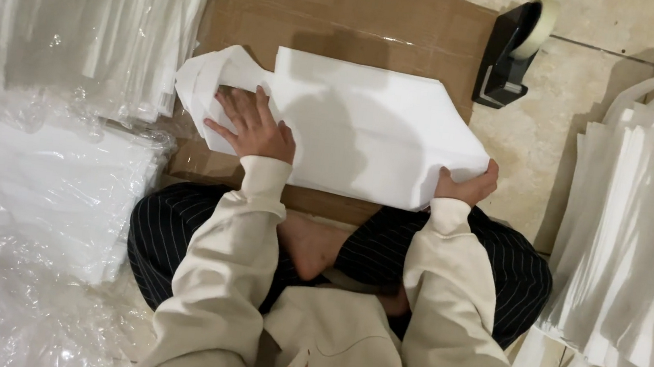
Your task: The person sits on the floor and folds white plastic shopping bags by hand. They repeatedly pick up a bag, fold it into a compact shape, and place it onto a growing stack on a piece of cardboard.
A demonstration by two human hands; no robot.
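A stack of white fabric bags (366, 123) lies on a flattened brown cardboard sheet (345, 15) in front of my crossed legs. My left hand (252, 125) rests flat on the stack's left end, fingers spread, next to the looped handles (205, 74). My right hand (468, 186) grips the stack's near right corner, thumb on top and fingers underneath.
A black tape dispenser (511, 53) with a pale tape roll stands on the tiled floor at the cardboard's right edge. Clear plastic packs of white bags (48, 138) are piled at left. More white bags (647, 217) are heaped at right.
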